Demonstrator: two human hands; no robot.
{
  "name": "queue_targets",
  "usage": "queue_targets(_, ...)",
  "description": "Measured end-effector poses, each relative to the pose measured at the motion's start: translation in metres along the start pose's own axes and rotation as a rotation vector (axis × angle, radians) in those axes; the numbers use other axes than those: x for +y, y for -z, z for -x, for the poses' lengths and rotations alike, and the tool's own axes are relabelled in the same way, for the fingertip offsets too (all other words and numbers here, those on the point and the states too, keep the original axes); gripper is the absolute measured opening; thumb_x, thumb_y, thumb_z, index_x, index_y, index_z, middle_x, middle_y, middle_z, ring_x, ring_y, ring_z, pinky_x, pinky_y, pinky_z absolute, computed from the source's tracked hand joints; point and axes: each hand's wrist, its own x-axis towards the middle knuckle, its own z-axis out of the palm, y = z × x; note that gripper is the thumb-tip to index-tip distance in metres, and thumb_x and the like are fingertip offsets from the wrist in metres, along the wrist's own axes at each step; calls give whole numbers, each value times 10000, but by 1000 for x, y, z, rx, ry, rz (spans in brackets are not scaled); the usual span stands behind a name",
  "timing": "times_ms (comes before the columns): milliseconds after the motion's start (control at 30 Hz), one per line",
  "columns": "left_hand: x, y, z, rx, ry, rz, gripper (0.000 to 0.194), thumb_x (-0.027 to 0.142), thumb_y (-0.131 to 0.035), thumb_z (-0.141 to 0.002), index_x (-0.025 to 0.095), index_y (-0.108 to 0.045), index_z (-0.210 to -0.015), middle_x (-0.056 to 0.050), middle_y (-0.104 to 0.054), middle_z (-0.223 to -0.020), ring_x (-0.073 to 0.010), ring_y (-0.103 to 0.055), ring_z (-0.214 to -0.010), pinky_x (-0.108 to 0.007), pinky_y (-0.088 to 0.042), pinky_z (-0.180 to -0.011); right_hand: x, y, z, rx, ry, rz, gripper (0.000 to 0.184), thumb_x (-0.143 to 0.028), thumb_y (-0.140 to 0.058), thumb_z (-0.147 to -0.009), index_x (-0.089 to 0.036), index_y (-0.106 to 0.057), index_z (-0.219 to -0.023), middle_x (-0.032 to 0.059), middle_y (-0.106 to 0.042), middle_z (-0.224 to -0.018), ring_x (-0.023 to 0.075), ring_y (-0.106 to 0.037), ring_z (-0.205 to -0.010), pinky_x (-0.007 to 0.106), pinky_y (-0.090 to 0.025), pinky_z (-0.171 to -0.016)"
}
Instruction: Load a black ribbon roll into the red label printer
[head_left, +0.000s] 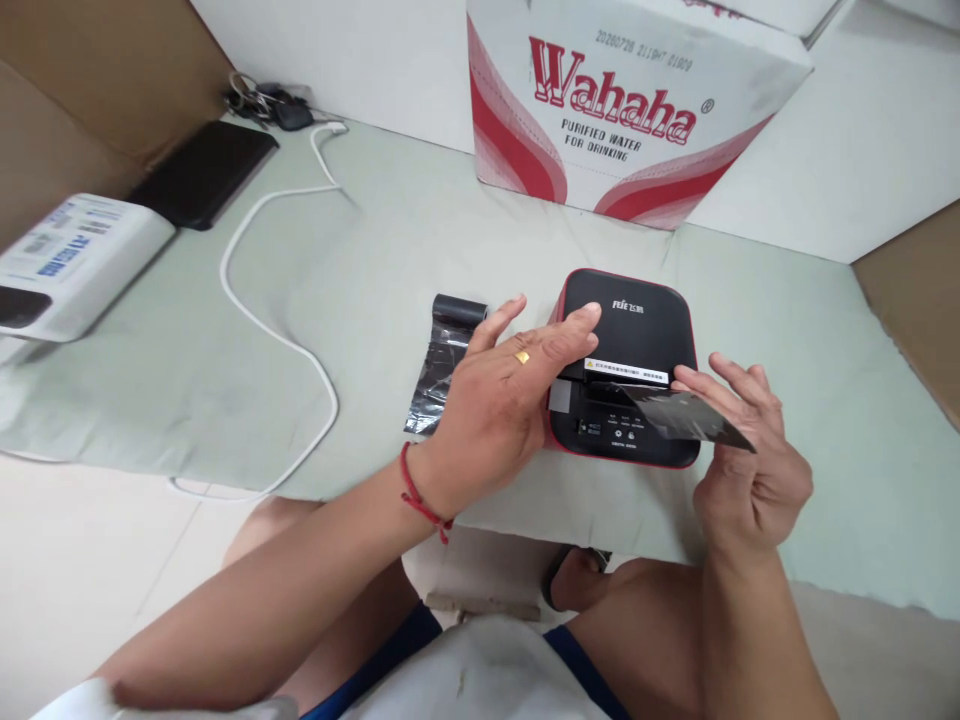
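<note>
A small black device with red sides, which looks like a label printer, sits on the cloth-covered table. A glossy black film strip extends from the slot across its top toward the right. My right hand is closed on this strip at the printer's right side; its thumb is partly hidden. My left hand lies against the printer's left edge, fingers stretched out, two of them over the lid. Left of that hand, a roll of black film has a loose crinkled end, partly covered by my fingers.
A Wahaha water carton stands at the back. On the left are a white cable, a white device with a label, a black flat object and keys. The table's front edge runs above my lap.
</note>
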Motion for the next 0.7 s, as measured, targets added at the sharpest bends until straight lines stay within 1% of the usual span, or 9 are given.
queue_targets(100, -1, 5, -2, -46, 7, -38, 747, -56, -419, -1055, 276, -554, -1711, -50, -881, -1485, -176, -839, -1413, -493, -464, -1459, -1, 0, -4, 36, 54, 40, 379, -227, -543, -1200, -316, -908, -1252, 4, -910, -1308, 286, -747, -1519, 696, -366, -1455)
queue_targets(167, -2, 7, -1, -61, 3, -53, 769, -71, -426, -1030, 296, -577, -1688, -25, -891, -1464, -190, -844, -1409, -522, -486, -1440, -1, -1, -6, 26, 48, 41, 366, -198, -558, -1191, -299, -909, -1215, 2, -913, -1294, 276, -759, -1498, 682, -364, -1457)
queue_targets(267, -3, 8, 0, -75, 33, -32, 716, -61, -448, -1022, 287, -645, -1616, -22, -886, -1474, -205, -840, -1419, -518, -513, -1408, -2, -4, -5, 41, 24, 26, 381, -190, -554, -1187, -303, -918, -1187, 1, -917, -1271, 265, -810, -1386, 671, -414, -1420)
queue_targets(367, -1, 7, 0, -60, 121, 88, 644, -21, -452, -1036, 284, -710, -1542, -16, -885, -1475, -212, -835, -1425, -474, -580, -1332, 1, -13, -4, 138, 0, -17, 347, -209, -598, -1166, -305, -929, -1129, 10, -920, -1221, 247, -840, -1150, 665, -518, -1312)
queue_targets(467, 1, 4, -1, -27, 263, 340, 614, 32, -494, -1013, 277, -730, -1524, -27, -912, -1400, -243, -830, -1417, -471, -621, -1279, 7, -21, -6, 186, 14, -79, 235, -288, -690, -1123, -282, -922, -1086, 44, -907, -1154, 281, -806, -1117, 660, -592, -1192)
queue_targets(533, 1, 0, -2, -8, 369, 540, 641, 87, -560, -970, 288, -697, -1563, -45, -892, -1443, -281, -790, -1481, -503, -601, -1310, 10, -24, -9, 186, 14, -117, 199, -332, -741, -1092, -276, -912, -1176, 68, -883, -1143, 315, -778, -1199, 645, -614, -1145)
queue_targets(567, 0, -2, -2, 5, 416, 627, 660, 126, -600, -946, 303, -675, -1578, -49, -855, -1519, -301, -744, -1546, -523, -577, -1342, 10, -24, -10, 186, 13, -137, 241, -340, -768, -1073, -284, -897, -1268, 74, -867, -1164, 324, -763, -1233, 642, -616, -1140)
queue_targets(633, -2, -5, -2, 39, 505, 767, 686, 217, -680, -903, 337, -648, -1577, -37, -735, -1697, -338, -603, -1695, -558, -515, -1407, 7, -23, -12, 183, 41, -173, 453, -341, -831, -1023, -324, -829, -1475, 77, -824, -1242, 330, -740, -1269, 664, -598, -1171)
queue_targets(700, -3, -7, -2, 43, 597, 887, 679, 289, -737, -881, 351, -645, -1551, -23, -635, -1794, -358, -495, -1768, -579, -466, -1446, 2, -21, -14, 171, 88, -178, 644, -322, -874, -980, -371, -749, -1610, 78, -771, -1314, 331, -731, -1282, 690, -575, -1213)
